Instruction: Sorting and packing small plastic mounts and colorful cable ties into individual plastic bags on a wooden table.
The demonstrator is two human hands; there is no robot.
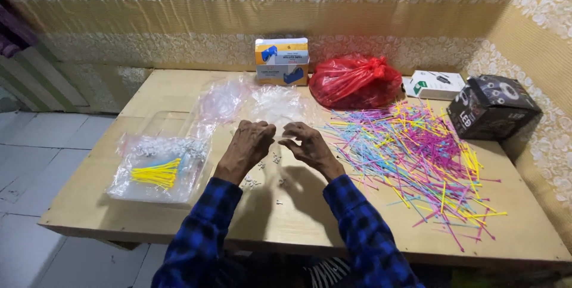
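Clips [257, 176]: tiny, white, scattered | left hand [249, 145], right hand [307, 143]: fingers curled, whether anything is held unclear

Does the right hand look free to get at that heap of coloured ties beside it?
Probably yes. The right hand hovers just left of the coloured ties, which lie spread on the open table with nothing between them. I cannot tell whether its fingers already pinch something small.
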